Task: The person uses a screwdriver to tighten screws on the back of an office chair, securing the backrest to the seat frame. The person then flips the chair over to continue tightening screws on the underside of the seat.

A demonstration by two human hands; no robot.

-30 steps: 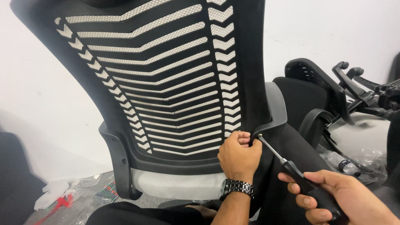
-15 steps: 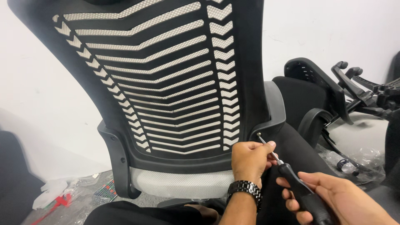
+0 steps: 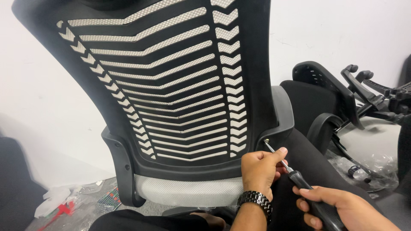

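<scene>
A black office chair backrest (image 3: 171, 85) with slatted white mesh fills the view, seen from behind. My right hand (image 3: 342, 209) grips the black handle of a screwdriver (image 3: 299, 179). Its metal shaft runs up-left to a screw (image 3: 266, 140) in the right armrest bracket (image 3: 280, 124). My left hand (image 3: 261, 169), with a dark metal watch on the wrist, pinches the shaft just below the tip.
Another black chair lies tipped over at the right (image 3: 325, 98) with its armrests and base parts (image 3: 376, 98) near the white wall. Clear plastic wrapping (image 3: 368, 164) lies on the floor at the right, and more packaging scraps (image 3: 68, 201) at lower left.
My left hand has come off the backrest edge by the bracket and moved down-right onto the screwdriver shaft. My right hand with the handle has shifted slightly lower.
</scene>
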